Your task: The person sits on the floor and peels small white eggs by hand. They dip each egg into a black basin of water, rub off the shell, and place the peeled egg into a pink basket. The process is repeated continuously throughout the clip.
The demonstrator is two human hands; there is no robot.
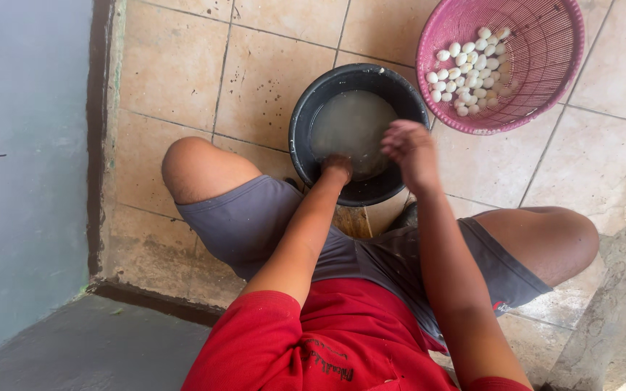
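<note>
Person squatting on a tan tiled floor (pixel 175 80), seen from above; red shirt, grey shorts, both knees spread.

Left hand (pixel 337 168) dips into the cloudy water of a round black plastic basin (pixel 300 119), at the near rim. Fingers are below the surface, so whether that grip is closed on anything I cannot tell. Right hand (pixel 409 148) hangs just above the basin's right edge, fingers curled inward and bunched; it may pinch something small, but nothing shows between the fingertips, so that grip is also uncertain.

Judgement on the work in hand, rinsing small items in the basin: keep the submerged hand low and slow so murky water does not slop over the rim; feel along the bottom, since the water hides everything. Anything lifted out should drain over the basin before crossing to the round pink plastic mesh basket (pixel 537 43), which touches the basin's upper right rim.

Counts: one basin, one basket. Small white egg-shaped pieces (pixel 469 72) heaped in the basket's left half, roughly thirty-five; overlap prevents an exact tally. None visible in the water.
</note>
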